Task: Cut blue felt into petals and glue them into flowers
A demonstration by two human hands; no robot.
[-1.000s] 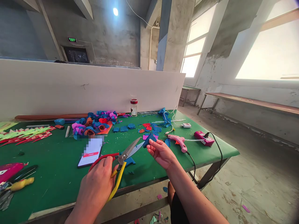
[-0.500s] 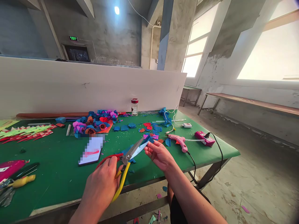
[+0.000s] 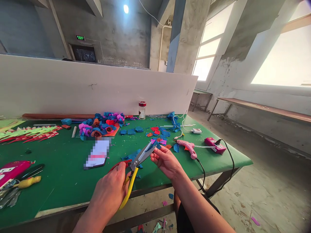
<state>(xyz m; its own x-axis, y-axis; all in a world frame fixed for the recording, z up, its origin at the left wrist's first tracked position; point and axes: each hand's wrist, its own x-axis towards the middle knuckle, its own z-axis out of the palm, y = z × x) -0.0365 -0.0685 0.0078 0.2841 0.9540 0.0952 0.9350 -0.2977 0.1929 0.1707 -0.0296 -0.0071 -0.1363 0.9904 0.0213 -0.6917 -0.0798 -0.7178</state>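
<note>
My left hand [image 3: 110, 191] grips the scissors [image 3: 136, 165] by their red and yellow handles over the near edge of the green table [image 3: 65, 174]. The blades are nearly closed on a small blue foam piece [image 3: 155, 144]. My right hand [image 3: 165, 160] pinches that blue piece at the blade tips. More blue offcuts [image 3: 132, 156] lie on the table just under the scissors.
A phone [image 3: 96, 154] lies left of the scissors. Foam flowers [image 3: 102, 124] and coloured scraps [image 3: 157, 132] sit further back, with a small jar [image 3: 142, 110]. A pink glue gun [image 3: 187, 148], power strip [image 3: 215, 145] and cables lie at the right. Tools [image 3: 17, 181] lie at far left.
The scissor blades, open a second ago, have closed onto the blue piece. My right hand brought the piece between the blades. Both hands shifted slightly right.
</note>
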